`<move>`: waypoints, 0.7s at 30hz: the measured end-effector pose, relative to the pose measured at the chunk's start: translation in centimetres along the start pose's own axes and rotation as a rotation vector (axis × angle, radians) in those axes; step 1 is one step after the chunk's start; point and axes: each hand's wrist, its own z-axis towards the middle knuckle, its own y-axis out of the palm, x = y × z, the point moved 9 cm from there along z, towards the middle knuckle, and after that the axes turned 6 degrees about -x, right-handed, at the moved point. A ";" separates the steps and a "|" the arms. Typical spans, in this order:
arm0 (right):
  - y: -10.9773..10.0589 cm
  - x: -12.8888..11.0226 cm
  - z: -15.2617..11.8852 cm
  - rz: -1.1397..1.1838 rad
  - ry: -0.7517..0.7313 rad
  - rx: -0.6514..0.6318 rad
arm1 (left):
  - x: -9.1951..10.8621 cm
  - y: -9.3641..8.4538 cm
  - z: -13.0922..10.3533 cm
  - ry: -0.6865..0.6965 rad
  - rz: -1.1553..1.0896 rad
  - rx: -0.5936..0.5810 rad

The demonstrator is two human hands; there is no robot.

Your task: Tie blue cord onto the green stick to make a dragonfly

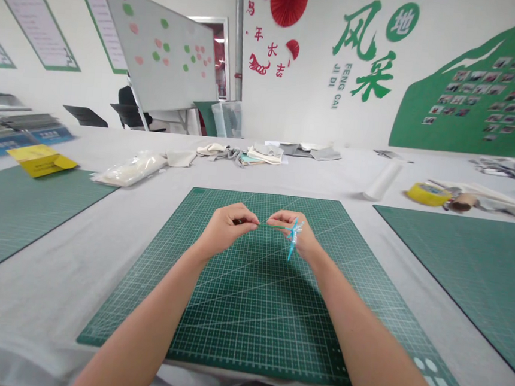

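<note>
Both my hands are raised over a green cutting mat. A small light-blue craft flower with whitish bits and pointed petals hangs beside my right hand. Its thin green stem runs left along the fingers. Pinched fingertips of the right hand hold that stem. Across a small gap, my left hand has thumb and index finger pressed together at the stem's other end. The stem between the two hands is very thin, and the tip inside the left fingers is hidden.
Further cutting mats lie left and right. Beyond are a yellow card, a clear plastic bag, fabric pieces, a white roll and yellow tape. A whiteboard stands behind the table.
</note>
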 end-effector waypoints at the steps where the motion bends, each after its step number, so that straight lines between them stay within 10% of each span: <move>1: 0.3 0.0 0.0 -0.036 -0.008 -0.006 | -0.4 -0.4 0.0 -0.024 0.007 0.046; 9: 3.6 -2.0 -0.9 -0.313 -0.061 -0.081 | -3.3 -2.9 -0.7 -0.166 0.120 0.320; 21: 4.8 -5.5 -2.3 -0.469 -0.229 -0.085 | -2.5 -2.1 -0.9 -0.153 0.474 0.278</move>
